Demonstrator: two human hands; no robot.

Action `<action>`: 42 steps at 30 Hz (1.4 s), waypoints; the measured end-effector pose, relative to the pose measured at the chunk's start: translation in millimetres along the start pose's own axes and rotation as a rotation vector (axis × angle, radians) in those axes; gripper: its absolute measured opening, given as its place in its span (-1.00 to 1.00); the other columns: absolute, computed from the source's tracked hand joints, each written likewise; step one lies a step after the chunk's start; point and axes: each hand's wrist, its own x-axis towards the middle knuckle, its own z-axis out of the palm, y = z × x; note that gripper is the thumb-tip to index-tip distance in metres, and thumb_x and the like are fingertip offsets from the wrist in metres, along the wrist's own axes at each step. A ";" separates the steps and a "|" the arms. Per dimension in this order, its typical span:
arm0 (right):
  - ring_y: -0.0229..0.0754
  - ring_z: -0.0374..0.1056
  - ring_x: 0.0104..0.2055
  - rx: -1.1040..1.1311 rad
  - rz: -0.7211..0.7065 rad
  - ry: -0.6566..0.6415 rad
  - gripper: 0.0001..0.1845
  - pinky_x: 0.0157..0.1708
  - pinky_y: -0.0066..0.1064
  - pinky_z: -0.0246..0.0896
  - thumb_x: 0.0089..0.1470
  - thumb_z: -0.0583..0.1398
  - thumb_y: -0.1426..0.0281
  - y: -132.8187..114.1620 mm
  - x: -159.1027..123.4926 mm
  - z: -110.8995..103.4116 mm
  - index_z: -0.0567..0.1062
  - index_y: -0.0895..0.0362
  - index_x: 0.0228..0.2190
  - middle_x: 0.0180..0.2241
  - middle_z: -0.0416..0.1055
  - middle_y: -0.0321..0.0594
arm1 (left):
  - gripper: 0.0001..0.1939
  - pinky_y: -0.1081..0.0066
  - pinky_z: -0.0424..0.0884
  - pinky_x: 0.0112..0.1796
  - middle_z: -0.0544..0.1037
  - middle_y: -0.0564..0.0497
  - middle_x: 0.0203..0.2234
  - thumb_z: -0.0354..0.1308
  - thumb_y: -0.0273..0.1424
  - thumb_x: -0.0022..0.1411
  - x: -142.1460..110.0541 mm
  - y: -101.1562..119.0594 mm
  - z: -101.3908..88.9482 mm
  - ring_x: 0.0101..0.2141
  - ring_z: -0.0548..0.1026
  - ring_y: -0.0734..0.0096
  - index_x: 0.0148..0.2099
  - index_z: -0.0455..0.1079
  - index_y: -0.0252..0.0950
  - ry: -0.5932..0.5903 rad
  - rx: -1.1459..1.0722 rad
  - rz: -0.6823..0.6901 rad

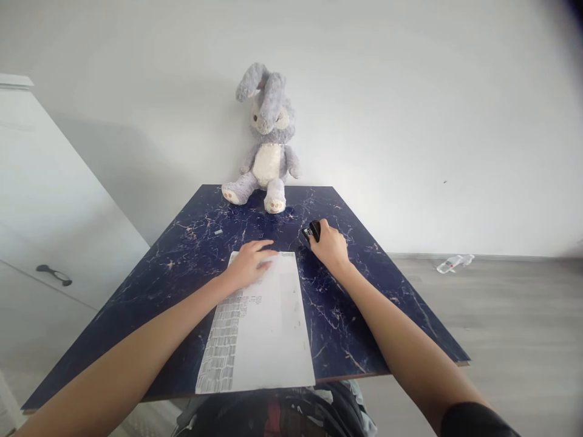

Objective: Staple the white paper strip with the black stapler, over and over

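A sheet of paper (268,340), white with a grey printed strip down its left side, lies on the blue marbled table (182,261). My left hand (249,265) is over the upper left part of the sheet, fingers spread and pointing right. To the right of the sheet's top edge, my right hand (331,244) is closed around a small black stapler (312,231), whose front end points left. Most of the stapler's body is hidden in the fingers. A small light staple strip (218,232) rests on the table to the left, beyond my left hand.
A grey plush rabbit (268,145) sits at the table's far edge against the wall. A white cabinet (54,206) with a dark handle stands on the left. On the floor at right lies a crumpled clear plastic piece (455,263).
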 end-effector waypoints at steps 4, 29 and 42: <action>0.00 0.48 -0.30 0.237 -0.116 -0.115 -0.65 -0.39 -0.30 0.23 0.29 0.15 0.17 -49.4 -33.1 -1.8 0.29 0.06 0.02 -0.19 0.55 -0.02 | -0.73 0.19 0.38 0.05 0.53 -0.09 -0.13 -0.05 -0.42 0.45 3.0 -15.7 -19.3 -0.06 0.48 0.23 -0.15 0.50 -0.27 0.407 -0.098 -0.231; -0.07 0.44 -0.29 0.365 -0.188 -0.255 -0.62 -0.34 -0.35 0.24 0.20 0.20 0.07 71.8 -12.3 5.1 0.39 0.06 -0.10 -0.24 0.53 -0.15 | -0.79 0.23 0.36 -0.09 0.44 -0.06 -0.32 0.02 -0.45 0.33 -7.5 -58.9 -20.9 -0.22 0.46 0.17 -0.29 0.48 -0.25 0.440 0.021 -0.450; 0.11 0.27 0.26 0.255 -0.334 -0.057 -0.50 0.25 0.03 0.15 0.21 0.11 0.29 130.7 11.6 40.4 0.38 0.01 0.17 0.24 0.32 -0.04 | -0.74 0.14 0.40 -0.06 0.51 -0.16 -0.33 0.03 -0.47 0.25 -32.6 -121.4 -66.6 -0.18 0.47 0.04 -0.21 0.56 -0.26 0.546 0.275 -0.901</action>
